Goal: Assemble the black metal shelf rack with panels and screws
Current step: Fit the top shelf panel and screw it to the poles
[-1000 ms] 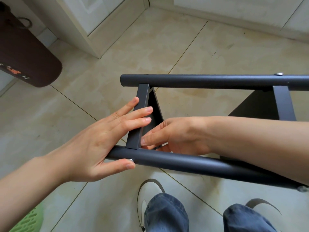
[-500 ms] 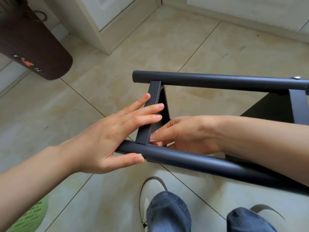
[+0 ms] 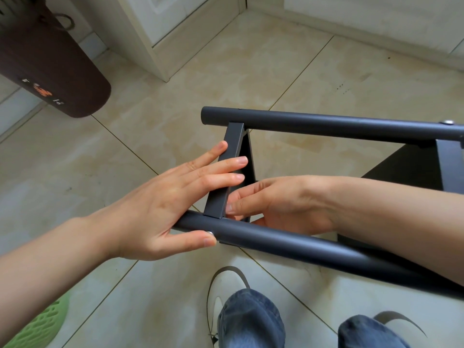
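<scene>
— From the head view, where is the rack?

— The black metal shelf rack (image 3: 326, 249) lies on its side over the tiled floor (image 3: 251, 71), right in front of the person's knees. Two round tubes run left to right: the far tube (image 3: 326, 123) and the near tube (image 3: 301, 244). A flat black panel (image 3: 226, 172) stands between them at the left end, and a second panel (image 3: 449, 167) sits further right.

— And the hands?

— The left hand (image 3: 170, 204) is spread flat, fingers straight across the outer face of the left panel, with its thumb (image 3: 195, 241) lying along the near tube beside a small silver screw (image 3: 210, 232). The right hand (image 3: 278, 204) reaches in between the tubes from the right; its fingers are loosely bent against the inner side of that panel. Whether they pinch anything there I cannot tell, the panel and tube hide the tips.

— Any other screws?

— One silver screw head (image 3: 448, 122) on top of the far tube, near the right edge.

— What else is around?

— A dark brown bag (image 3: 50, 71) upper left, a green plastic basket (image 3: 40, 327) at the lower left corner, white cabinets (image 3: 175, 33) behind, and the person's jeans (image 3: 251, 320) and white shoes (image 3: 226, 280) below
</scene>
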Motion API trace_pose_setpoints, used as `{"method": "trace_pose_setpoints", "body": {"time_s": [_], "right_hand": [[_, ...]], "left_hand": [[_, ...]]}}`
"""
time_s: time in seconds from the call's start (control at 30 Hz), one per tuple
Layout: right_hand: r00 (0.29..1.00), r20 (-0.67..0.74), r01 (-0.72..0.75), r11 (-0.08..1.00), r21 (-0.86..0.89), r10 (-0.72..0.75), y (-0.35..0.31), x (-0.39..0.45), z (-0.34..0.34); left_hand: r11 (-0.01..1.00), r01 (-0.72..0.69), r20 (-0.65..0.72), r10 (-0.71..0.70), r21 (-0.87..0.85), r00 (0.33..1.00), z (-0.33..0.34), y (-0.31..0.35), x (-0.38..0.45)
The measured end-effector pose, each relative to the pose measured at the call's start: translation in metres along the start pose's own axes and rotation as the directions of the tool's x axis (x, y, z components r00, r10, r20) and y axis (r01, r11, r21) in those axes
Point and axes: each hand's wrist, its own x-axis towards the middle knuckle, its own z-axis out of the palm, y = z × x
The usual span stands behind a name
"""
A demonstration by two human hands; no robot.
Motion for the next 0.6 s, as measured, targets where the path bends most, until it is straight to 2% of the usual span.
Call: {"method": "trace_pose_setpoints", "body": {"time_s": [0.17,0.4,0.6], "right_hand": [[0.998,-0.027,-0.063,0.998,-0.027,0.062,-0.0019,0.0016,0.0023],[0.999,-0.038,-0.011,1.0,-0.006,0.011,-0.0036,0.001,0.0021],[0.999,-0.03,-0.044,0.998,-0.051,0.042,-0.0035,0.0011,0.0021]], "left_hand": [[1.0,0.001,0.0,-0.001,0.008,1.0,0.0,0.0003,0.0],[1.0,0.004,-0.002,-0.004,-0.003,1.0,0.0,0.0004,0.0],[1.0,-0.001,-0.004,0.001,-0.001,1.0,0.0003,-0.0001,0.0005]]}}
